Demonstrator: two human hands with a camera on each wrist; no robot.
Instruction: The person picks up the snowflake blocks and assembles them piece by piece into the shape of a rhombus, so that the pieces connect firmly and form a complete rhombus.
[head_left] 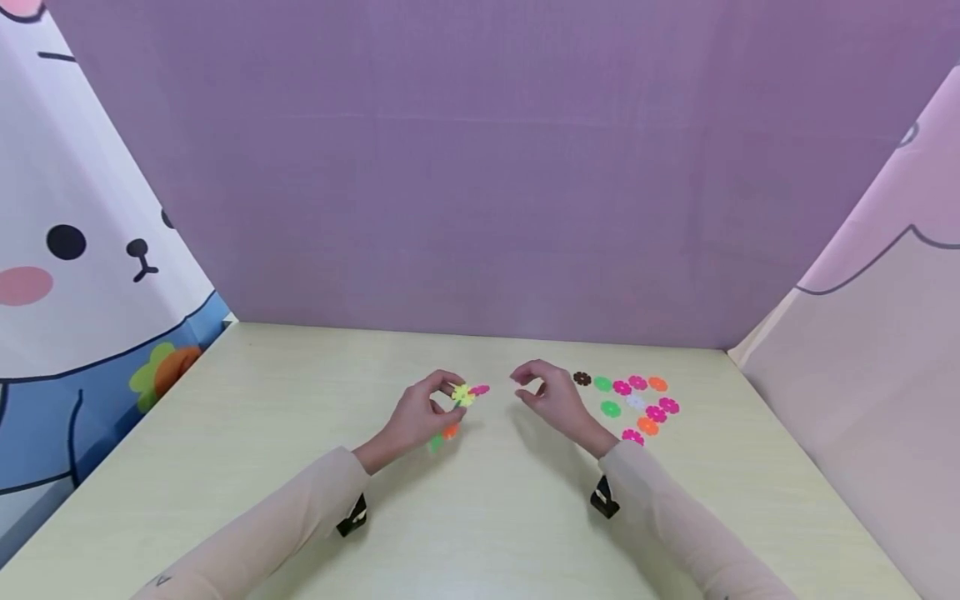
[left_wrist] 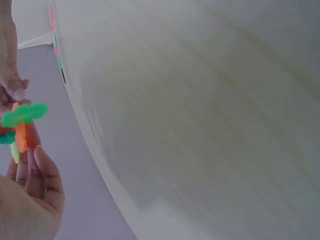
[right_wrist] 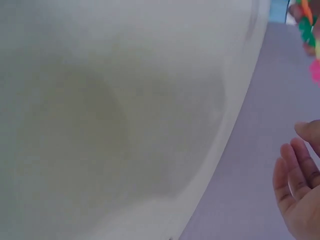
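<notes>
My left hand point(head_left: 412, 417) pinches a small joined cluster of flower-shaped interlocking discs between thumb and fingers. In the head view its yellow disc point(head_left: 462, 395) faces up, with a pink disc point(head_left: 480, 389) sticking out to the right. An orange disc point(head_left: 451, 432) and a green disc point(head_left: 436, 443) hang below the hand. The left wrist view shows the bright green disc point(left_wrist: 25, 115) slotted across the orange one, a darker green disc point(left_wrist: 7, 137) beside them. To the right, my right hand point(head_left: 561, 404) is apart from the cluster, holding nothing, fingers loosely bent, thumb apart.
Several loose flower discs lie flat on the pale wooden table point(head_left: 480, 517) at the right, among them a brown disc point(head_left: 582, 378), a white disc point(head_left: 635, 402) and an orange disc point(head_left: 648, 426). A purple backdrop point(head_left: 480, 183) rises behind the table, with printed cloths at both sides.
</notes>
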